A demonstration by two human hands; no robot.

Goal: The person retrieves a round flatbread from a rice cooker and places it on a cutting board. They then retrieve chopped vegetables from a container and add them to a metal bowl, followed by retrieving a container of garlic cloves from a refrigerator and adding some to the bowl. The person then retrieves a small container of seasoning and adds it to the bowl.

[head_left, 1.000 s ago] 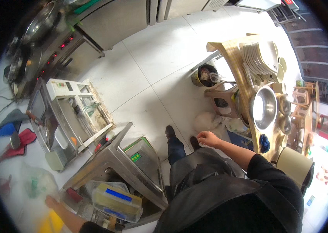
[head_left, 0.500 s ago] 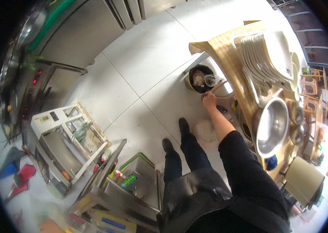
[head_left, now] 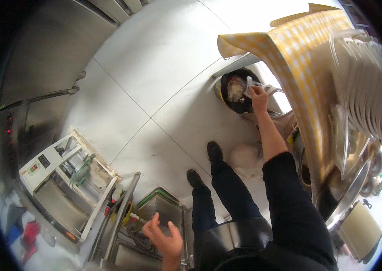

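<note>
My right hand [head_left: 259,96] reaches out over a round bin [head_left: 234,92] lined with a black bag on the floor. It grips a crumpled piece of clear plastic [head_left: 250,84] just above the bin's rim; pale scraps lie inside the bin. My left hand [head_left: 161,235] hangs low near my waist, fingers spread and empty, above a steel counter edge and a small green-rimmed scale [head_left: 159,208]. My dark trousers and black shoes [head_left: 214,150] stand on the white tiled floor.
A table with a yellow checked cloth [head_left: 299,67] stands at right, carrying stacked white plates [head_left: 365,77] and steel bowls. A white machine [head_left: 60,180] and steel rail [head_left: 121,217] sit at lower left. A steel cabinet [head_left: 42,54] fills the upper left. A white bag [head_left: 245,158] lies by my feet.
My right hand has stretched from near my body out to the bin, holding the plastic. My left hand has come up into view, open. The view has swung toward the bin.
</note>
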